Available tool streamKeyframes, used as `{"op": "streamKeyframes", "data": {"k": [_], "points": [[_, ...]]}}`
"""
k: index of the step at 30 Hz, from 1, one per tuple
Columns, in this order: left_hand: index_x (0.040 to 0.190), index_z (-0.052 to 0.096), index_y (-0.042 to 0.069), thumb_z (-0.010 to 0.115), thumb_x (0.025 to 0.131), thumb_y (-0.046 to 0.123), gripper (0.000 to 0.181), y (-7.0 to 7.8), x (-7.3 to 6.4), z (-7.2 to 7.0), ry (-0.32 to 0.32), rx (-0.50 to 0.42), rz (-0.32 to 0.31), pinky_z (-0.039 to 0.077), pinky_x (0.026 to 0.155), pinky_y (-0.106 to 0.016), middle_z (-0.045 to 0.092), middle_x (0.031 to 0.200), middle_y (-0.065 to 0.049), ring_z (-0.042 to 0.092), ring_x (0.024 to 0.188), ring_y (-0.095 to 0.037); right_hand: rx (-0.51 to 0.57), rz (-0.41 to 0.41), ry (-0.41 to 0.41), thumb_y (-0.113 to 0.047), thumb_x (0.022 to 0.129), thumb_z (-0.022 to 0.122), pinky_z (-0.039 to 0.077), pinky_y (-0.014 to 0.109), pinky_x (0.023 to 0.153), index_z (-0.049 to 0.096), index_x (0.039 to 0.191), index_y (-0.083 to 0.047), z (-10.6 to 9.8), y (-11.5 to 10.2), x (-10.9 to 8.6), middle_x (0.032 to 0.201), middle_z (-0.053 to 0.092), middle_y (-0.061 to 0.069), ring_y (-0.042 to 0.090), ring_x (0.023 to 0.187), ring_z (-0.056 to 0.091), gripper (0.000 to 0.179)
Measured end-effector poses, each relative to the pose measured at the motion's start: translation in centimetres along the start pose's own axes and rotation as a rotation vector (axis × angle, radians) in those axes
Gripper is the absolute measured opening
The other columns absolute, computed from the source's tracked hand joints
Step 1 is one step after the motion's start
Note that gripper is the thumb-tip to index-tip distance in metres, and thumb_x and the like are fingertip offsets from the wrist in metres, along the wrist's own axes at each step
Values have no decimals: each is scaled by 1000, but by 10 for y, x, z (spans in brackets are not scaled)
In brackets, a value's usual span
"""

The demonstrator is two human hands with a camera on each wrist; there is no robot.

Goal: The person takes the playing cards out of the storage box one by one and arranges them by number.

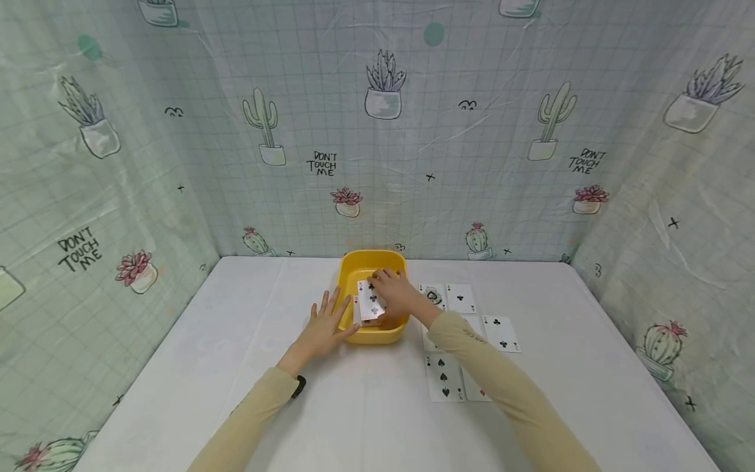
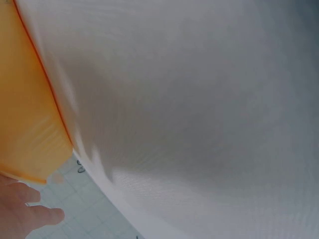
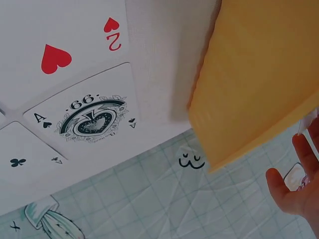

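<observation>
My right hand (image 1: pixel 395 295) reaches into the yellow bin (image 1: pixel 373 336) and grips a three of clubs playing card (image 1: pixel 368 301) by its edge. Beneath that card, part of another card (image 1: pixel 356 311) with a red mark shows inside the bin. My left hand (image 1: pixel 323 328) has its fingers spread at the bin's left side, with the thumb at the rim. In the left wrist view, only some fingers of the left hand (image 2: pixel 30 214) show beside the bin wall. The right wrist view shows the right hand (image 3: pixel 301 186) partly, at the far side of the bin.
To the bin's right lie an ace of spades (image 3: pixel 87 117), an ace of clubs (image 1: pixel 460 298), a two of hearts (image 3: pixel 65 40), a two of clubs (image 1: pixel 501 334), a three of spades (image 1: pixel 444 377) and a diamond card (image 1: pixel 474 390) partly under the right sleeve. A patterned curtain (image 1: pixel 436 151) surrounds the white table (image 1: pixel 265 282).
</observation>
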State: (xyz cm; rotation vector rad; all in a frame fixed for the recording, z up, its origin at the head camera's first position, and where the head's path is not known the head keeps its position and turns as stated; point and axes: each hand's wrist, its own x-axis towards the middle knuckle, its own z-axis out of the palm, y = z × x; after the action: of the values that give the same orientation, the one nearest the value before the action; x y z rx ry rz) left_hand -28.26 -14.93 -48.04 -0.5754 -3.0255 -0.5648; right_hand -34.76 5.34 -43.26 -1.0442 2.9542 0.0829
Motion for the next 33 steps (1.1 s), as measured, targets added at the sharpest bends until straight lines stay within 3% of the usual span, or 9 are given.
{"op": "streamKeyframes", "data": {"k": [15,23,33], "points": [[144,19,17,43,86,55,73,3,-2,-1,18,-5,-11,11,103,-63,0,152,-10,1,137,-39,58,61,12,-51,63,73,29,52,98,33,138,-14,-24,11,-19,137,36,6,26,126,31,92],[144,17,17,43,86,55,74,2,-2,-1,13,-26,-12,8,103,-63,-2,152,-10,-1,138,-38,70,78,19,-50,64,73,28,52,98,30,139,-13,-24,21,-45,137,35,6,25,123,31,94],[144,18,15,41,86,58,76,2,-2,-1,22,-20,-3,10,103,-64,0,152,-10,-1,138,-38,107,51,93,-48,66,72,29,57,93,31,138,-8,-26,37,-80,137,35,9,28,123,31,92]]}}
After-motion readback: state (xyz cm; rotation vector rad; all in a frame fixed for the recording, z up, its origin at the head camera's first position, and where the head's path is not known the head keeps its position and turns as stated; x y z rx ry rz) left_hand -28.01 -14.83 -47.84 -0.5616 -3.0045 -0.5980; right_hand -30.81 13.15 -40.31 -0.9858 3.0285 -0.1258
